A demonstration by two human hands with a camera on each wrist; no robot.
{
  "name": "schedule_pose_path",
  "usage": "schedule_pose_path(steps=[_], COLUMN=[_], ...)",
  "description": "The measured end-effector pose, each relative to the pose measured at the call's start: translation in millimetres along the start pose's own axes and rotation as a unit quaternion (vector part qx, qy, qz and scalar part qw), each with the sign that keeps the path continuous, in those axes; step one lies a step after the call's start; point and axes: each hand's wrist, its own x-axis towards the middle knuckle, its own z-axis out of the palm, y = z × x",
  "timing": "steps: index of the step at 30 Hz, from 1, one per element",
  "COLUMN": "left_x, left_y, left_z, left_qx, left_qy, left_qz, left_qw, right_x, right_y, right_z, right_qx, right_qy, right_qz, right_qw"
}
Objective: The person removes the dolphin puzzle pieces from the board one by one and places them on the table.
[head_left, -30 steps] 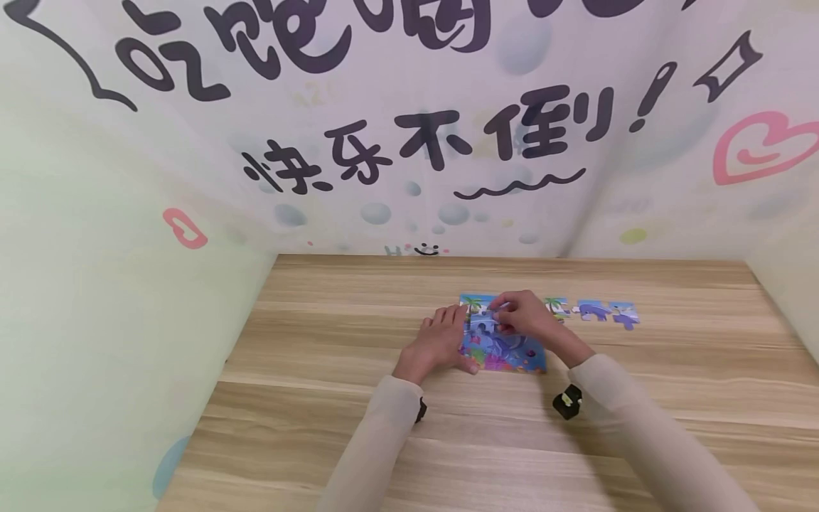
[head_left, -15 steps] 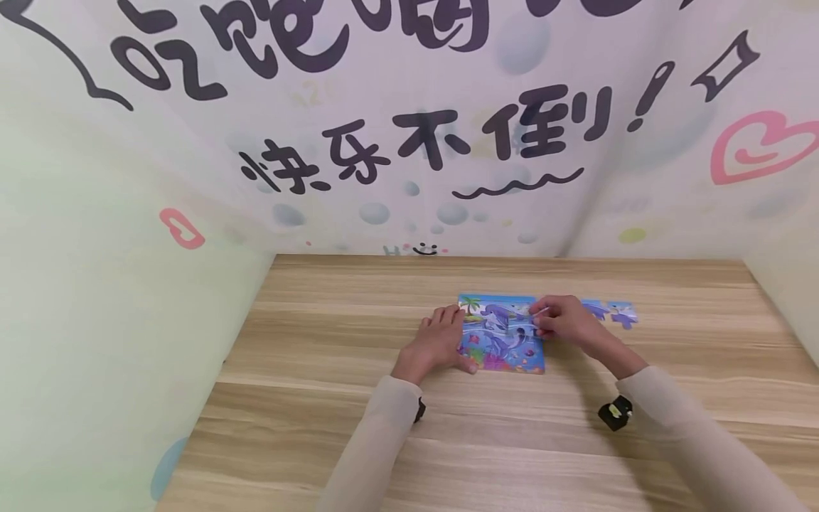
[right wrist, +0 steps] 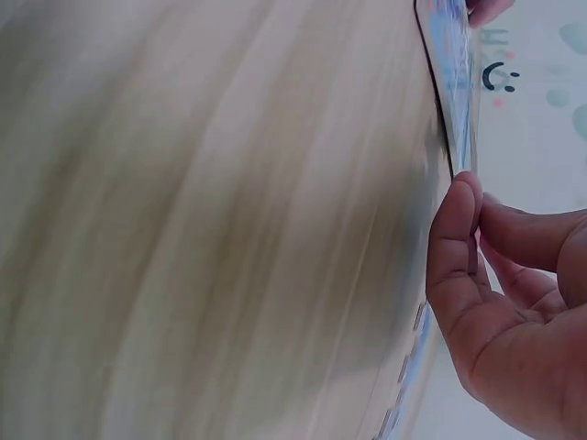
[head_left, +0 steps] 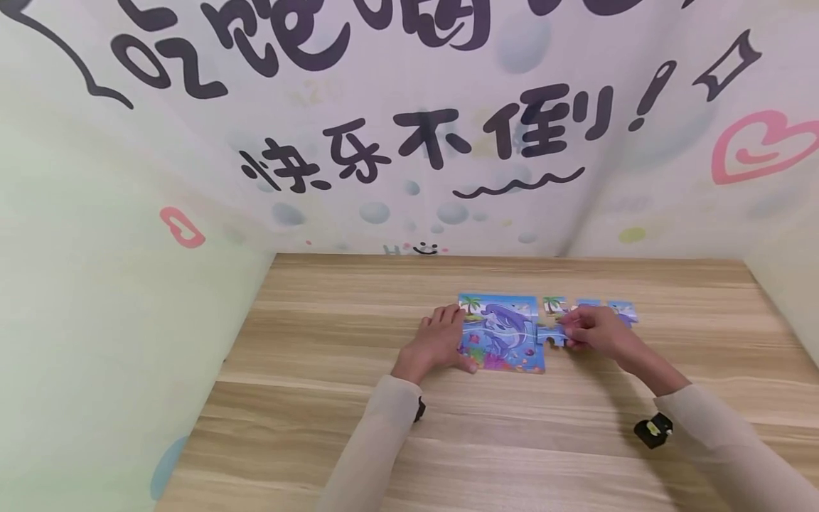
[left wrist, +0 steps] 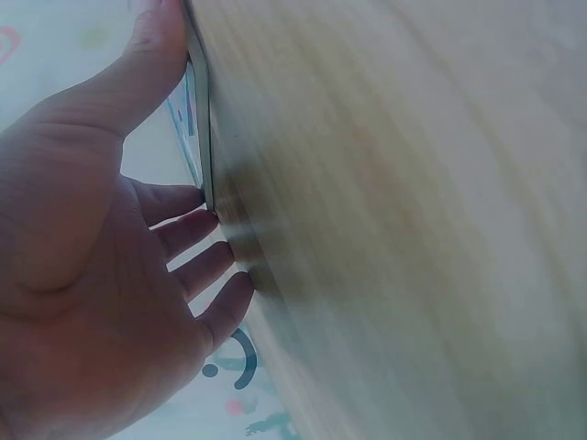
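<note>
Table (head_left: 320,427) bare nearside; right hand (head_left: 591,331) pinches piece (head_left: 552,335) beside puzzle (head_left: 502,334).

Soft, even, bright indoor light with faint shadows. The head view bends at its edges; both wrist views are blurred.

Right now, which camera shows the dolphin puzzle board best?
The head view: the whole puzzle board lies face-up on the table, picture readable. The left wrist view shows only its thin edge; the right wrist view likewise shows an edge-on sliver.
</note>
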Motion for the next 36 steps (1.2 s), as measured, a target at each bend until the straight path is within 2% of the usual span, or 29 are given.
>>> schedule_pose_path(steps=[6, 19, 25, 36], left_x=[0.2, 1.5, 1.3, 0.1], left_y=[-0.2, 0.5, 0.7, 0.9], left_z=[-0.5, -1.2, -2.0, -1.6], left_qx=[-0.007, -0.001, -0.005, -0.013], left_qy=[0.000, -0.004, -0.003, -0.006], left_qz=[0.000, -0.001, -0.002, -0.002], left_qw=[1.0000, 1.0000, 1.0000, 0.9999], right_x=[-4.6, -1.2, 0.3, 2.0], right_y=[4.6, 9.2, 7.6, 9.3], right_z=[-6.0, -12.2, -12.7, -8.5], right_qx=[-0.014, -0.025, -0.056, -0.113], right_qy=[0.011, 0.025, 0.035, 0.063], right_qz=[0.008, 0.025, 0.027, 0.007], right_qw=[0.9998, 0.9991, 0.9974, 0.9915])
